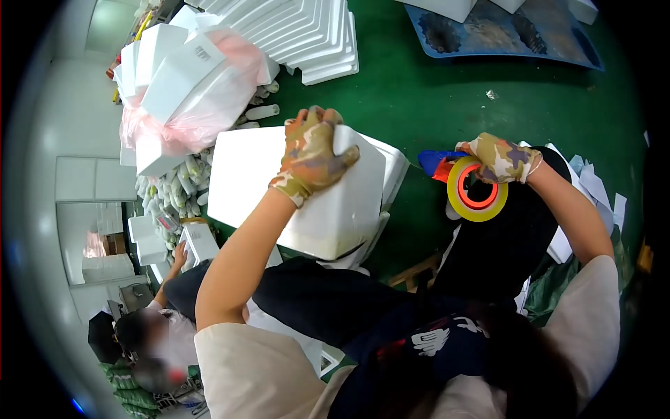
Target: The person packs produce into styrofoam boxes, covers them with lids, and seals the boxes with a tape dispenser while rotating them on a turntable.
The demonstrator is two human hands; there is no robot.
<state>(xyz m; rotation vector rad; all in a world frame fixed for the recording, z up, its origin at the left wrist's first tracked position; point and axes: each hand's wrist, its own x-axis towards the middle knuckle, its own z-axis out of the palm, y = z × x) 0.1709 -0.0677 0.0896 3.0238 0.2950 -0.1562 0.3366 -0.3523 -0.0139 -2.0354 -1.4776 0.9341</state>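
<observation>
My left hand (313,155), in a camouflage glove, grips a white foam box (328,220). Its fingers curl over the far edge and the thumb lies spread against the box face. The box is tilted near my legs, with more white foam (392,167) right behind it. In my right hand (501,158), gloved alike, is a blue and red tape dispenser (440,162), with the fingers closed around it. A roll of yellow tape (457,202) with an orange core sits on the dispenser. The dispenser is apart from the box; its handle is mostly hidden by my hand.
Nested white foam boxes (328,42) stand at the back. Left of them are foam boxes in pink plastic (202,98), above a heap of pale rolls (183,183). A blue tray (502,35) lies far right on the green floor (391,91). Another person (178,335) works lower left.
</observation>
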